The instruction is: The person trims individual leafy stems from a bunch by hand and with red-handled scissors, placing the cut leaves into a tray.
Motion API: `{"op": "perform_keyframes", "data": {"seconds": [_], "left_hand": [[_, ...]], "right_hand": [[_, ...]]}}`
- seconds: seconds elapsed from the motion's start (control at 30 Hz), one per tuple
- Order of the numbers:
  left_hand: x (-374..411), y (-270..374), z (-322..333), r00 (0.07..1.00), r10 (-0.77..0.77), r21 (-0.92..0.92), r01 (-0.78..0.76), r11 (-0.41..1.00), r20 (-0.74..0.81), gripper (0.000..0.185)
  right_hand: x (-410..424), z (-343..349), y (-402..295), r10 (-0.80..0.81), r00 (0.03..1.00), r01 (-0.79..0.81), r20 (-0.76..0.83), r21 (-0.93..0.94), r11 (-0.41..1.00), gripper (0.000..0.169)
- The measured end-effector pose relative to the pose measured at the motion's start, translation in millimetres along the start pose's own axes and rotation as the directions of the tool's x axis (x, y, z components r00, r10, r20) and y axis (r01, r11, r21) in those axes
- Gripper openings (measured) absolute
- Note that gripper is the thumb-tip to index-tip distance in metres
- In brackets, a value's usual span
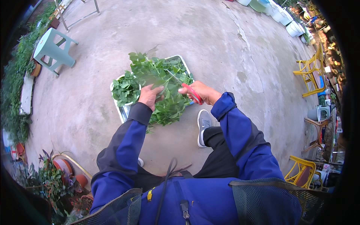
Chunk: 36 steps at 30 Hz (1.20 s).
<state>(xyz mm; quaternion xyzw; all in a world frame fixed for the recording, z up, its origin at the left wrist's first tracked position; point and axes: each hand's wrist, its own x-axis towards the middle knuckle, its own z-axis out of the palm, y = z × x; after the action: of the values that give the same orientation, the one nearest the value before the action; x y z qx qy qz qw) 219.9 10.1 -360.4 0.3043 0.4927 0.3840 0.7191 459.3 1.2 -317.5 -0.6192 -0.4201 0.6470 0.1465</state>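
My left hand (149,96) grips the stem of a leafy green sprig, its thumb and fingers closed together. In my right hand (200,92) is a pair of scissors with red handles (194,92), the metal blades pointing up and left among the leaves. Cut greens (168,108) are heaped under and between both hands. They lie over a metal tray (184,63), whose rim shows at the upper right and lower left. A white-rimmed bowl (113,84) filled with loose leaves (125,88) stands at the tray's left, beside my left hand.
A pale green plastic stool (54,50) stands at the left on the concrete floor (219,50). Potted plants (60,174) are at lower left. Yellow-framed chairs (310,74) and white buckets (294,29) line the right side. My grey shoe (204,123) is close to the greens.
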Motion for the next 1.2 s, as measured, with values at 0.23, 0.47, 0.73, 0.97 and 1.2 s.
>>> {"op": "perform_keyframes", "data": {"seconds": [0.23, 0.47, 0.73, 0.97, 1.2], "left_hand": [[29, -7, 16, 0.998, -0.035, -0.017, 0.034, 0.999, -0.048, 0.009], [53, -15, 17, 0.993, -0.056, 0.037, 0.06, 0.998, -0.106, 0.008], [15, -16, -55, 0.978, -0.031, 0.011, 0.034, 0.999, -0.208, 0.014], [-45, -10, -111, 0.935, 0.093, -0.039, -0.113, 0.993, -0.342, 0.035], [-77, -9, -139, 0.874, 0.194, -0.02, -0.227, 0.974, -0.445, 0.045]], "right_hand": [[6, -13, 3, 0.021, 0.998, -0.017, -0.054, 0.085, 0.996, 0.05], [15, -21, 11, 0.008, 0.995, -0.003, -0.1, 0.044, 0.999, 0.047], [9, 1, -3, -0.081, 0.994, 0.068, -0.068, -0.175, 0.982, 0.045], [-9, 82, -25, -0.064, 0.945, 0.097, 0.321, -0.09, 0.991, 0.047], [4, 136, -34, 0.023, 0.903, 0.082, 0.428, -0.223, 0.971, 0.041]]}}
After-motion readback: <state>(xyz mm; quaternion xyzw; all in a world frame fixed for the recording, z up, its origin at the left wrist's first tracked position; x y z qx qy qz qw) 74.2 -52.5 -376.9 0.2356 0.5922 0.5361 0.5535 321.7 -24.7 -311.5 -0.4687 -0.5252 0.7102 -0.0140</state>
